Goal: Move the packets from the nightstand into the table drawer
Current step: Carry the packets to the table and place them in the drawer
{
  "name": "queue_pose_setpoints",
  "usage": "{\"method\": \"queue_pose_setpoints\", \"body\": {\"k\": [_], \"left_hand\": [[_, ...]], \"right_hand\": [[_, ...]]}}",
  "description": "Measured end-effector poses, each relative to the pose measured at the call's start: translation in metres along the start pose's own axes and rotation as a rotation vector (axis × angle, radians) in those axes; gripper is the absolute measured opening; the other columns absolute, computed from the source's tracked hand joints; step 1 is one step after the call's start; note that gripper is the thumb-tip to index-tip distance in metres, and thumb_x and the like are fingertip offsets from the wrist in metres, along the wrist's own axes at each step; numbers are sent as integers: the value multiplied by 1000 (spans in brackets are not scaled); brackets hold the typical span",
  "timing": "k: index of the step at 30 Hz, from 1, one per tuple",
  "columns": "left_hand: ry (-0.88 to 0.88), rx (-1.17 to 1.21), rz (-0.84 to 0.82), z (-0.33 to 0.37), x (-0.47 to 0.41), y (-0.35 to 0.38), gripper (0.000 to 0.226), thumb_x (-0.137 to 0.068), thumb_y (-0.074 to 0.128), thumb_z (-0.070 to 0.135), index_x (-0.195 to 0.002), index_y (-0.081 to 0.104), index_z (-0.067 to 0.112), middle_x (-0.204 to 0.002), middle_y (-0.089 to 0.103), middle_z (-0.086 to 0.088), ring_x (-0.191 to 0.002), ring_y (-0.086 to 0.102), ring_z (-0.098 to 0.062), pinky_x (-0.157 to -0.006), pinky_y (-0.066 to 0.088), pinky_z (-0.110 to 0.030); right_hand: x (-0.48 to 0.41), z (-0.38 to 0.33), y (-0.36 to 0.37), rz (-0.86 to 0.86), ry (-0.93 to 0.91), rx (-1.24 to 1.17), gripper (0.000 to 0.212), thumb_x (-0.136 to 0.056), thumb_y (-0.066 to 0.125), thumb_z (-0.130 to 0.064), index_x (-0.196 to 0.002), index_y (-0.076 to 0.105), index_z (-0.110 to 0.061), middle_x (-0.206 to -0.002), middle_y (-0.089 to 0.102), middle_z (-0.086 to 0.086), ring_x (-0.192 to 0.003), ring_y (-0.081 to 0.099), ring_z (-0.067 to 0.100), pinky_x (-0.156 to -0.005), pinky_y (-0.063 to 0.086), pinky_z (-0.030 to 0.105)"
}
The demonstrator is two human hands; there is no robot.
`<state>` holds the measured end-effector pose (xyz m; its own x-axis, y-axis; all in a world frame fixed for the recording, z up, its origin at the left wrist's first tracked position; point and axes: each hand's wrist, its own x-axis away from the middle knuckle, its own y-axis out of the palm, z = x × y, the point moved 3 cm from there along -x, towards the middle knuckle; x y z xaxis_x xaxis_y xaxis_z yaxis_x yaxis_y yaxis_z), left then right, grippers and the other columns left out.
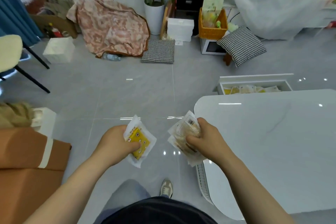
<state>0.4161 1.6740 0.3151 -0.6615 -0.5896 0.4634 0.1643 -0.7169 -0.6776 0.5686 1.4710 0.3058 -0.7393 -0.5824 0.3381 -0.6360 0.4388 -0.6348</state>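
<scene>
1. Left hand (pixel 116 140): fingers curled round a yellow packet (pixel 141 144), thumb across its printed face.
2. Right hand (pixel 206 138): fingers grip a stack of pale packets (pixel 182 132); their number cannot be told.
3. Both loads hang over the floor (pixel 127 87), just beside the rounded end of the bench (pixel 272 142) and well apart from the drawer (pixel 254 78).
4. Drawer: open at the bench's far side, with packets already lying inside.
5. Step in hand, as judged: the carry. Keep both grips firm, round the bench end, then lower one load at a time flat into the drawer, lest the slick stack fan out.
6. Axis: each packet's long axis runs roughly away from the person. The yellow packet lies face up; the pale packets' barcode end points away.
</scene>
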Motion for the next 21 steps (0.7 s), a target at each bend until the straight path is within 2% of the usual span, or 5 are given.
{"method": "queue_pose_setpoints", "body": {"k": [3, 6, 13, 21], "left_hand": [[23, -5, -8, 15, -32, -6, 11, -70, 74, 14, -71, 64, 14, -67, 66, 1, -63, 61, -15, -59, 46, -28], [56, -6, -36, 31, -72, -12, 10, -70, 74, 14, -71, 64, 14, -67, 65, 3, -62, 60, -11, -55, 44, -25], [136, -23, -120, 67, -181, -40, 12, -70, 75, 16, -73, 63, 17, -68, 65, 3, -62, 60, -11, -51, 39, -23], [263, -111, -247, 120, -290, -82, 11, -70, 73, 16, -75, 63, 13, -71, 66, -1, -63, 60, -12, -53, 42, -23]], "right_hand": [[-21, -1, -10, 13, 28, -22, 27, -76, 61, -15, -72, 39, -29, -68, 54, -9, -58, 49, 6, -50, 34, 16], [-50, 0, -18, 41, 71, -42, 27, -76, 61, -16, -72, 38, -29, -70, 53, -9, -61, 48, 6, -52, 34, 19], [-135, -22, -31, 120, 158, -65, 22, -76, 61, -18, -74, 40, -24, -72, 55, -5, -61, 50, 9, -51, 36, 20], [-223, -56, -39, 208, 288, -129, 18, -77, 62, -19, -76, 44, -16, -74, 57, -1, -64, 50, 14, -54, 39, 25]]}}
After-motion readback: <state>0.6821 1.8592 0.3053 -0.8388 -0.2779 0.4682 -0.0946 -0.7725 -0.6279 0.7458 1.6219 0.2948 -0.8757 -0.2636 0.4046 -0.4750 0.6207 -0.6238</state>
